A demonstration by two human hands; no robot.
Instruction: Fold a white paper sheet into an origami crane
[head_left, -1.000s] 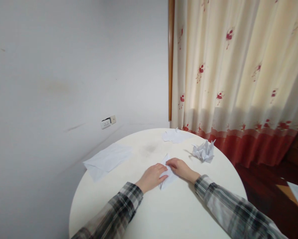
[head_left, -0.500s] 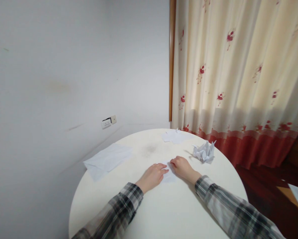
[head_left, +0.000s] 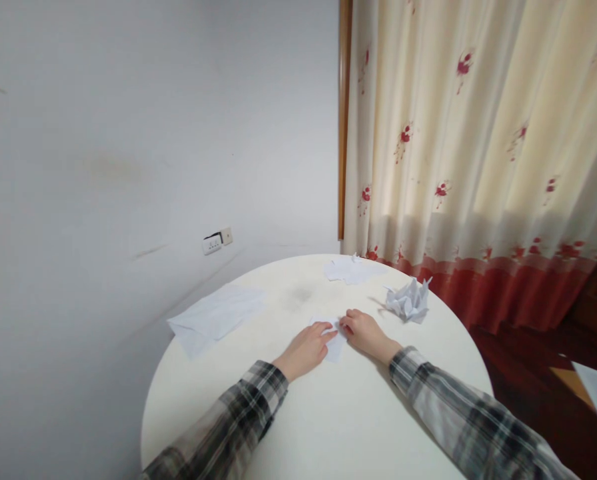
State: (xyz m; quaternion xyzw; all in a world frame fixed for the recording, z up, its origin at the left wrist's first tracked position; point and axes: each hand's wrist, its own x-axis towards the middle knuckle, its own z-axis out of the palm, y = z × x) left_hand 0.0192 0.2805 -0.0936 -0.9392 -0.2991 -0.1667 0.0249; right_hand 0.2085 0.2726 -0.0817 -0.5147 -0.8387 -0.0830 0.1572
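Note:
A small sheet of white paper point(head_left: 334, 351) lies on the round white table point(head_left: 323, 427), partly covered by my hands. My left hand point(head_left: 306, 348) rests on its left part, fingers stretched forward and thumb apart. At the right edge of the sheet, my right hand point(head_left: 364, 331) has its fingers curled together in a pinch on the paper. The fingertips of both hands nearly meet. Any folds under the fingers are too small to make out.
Beyond my right hand stands a cluster of folded white paper pieces point(head_left: 408, 301). Torn or flat paper point(head_left: 347, 271) lies at the far edge. Larger white sheets point(head_left: 218, 315) overlap at the left, by the wall point(head_left: 103, 280). A floral curtain point(head_left: 453, 147) hangs behind.
The small paper has turned slightly, and more of it shows above my left hand. Both hands have stayed close together on it. The view has shifted slightly.

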